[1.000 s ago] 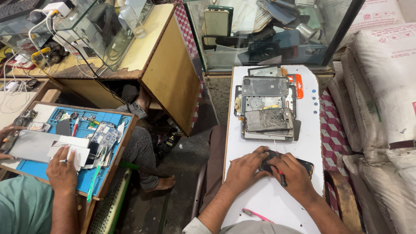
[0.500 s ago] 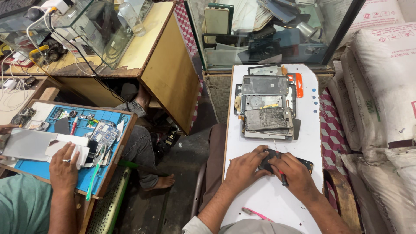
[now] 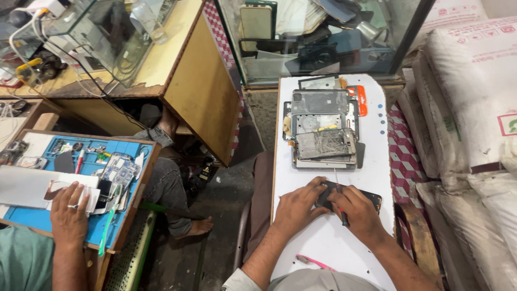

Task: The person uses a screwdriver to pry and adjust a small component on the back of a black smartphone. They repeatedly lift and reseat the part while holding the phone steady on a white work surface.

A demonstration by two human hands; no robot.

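Head view: the left hand (image 3: 297, 207) lies flat, covering much of a dark phone (image 3: 360, 197). The right hand (image 3: 360, 214) pinches a red-handled screwdriver (image 3: 341, 211), its tip hidden against the phone.

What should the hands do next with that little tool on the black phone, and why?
Probably press the screwdriver tip gently into the black phone and turn. The right hand holds it upright over the phone, while the left hand pins the phone to the white board.
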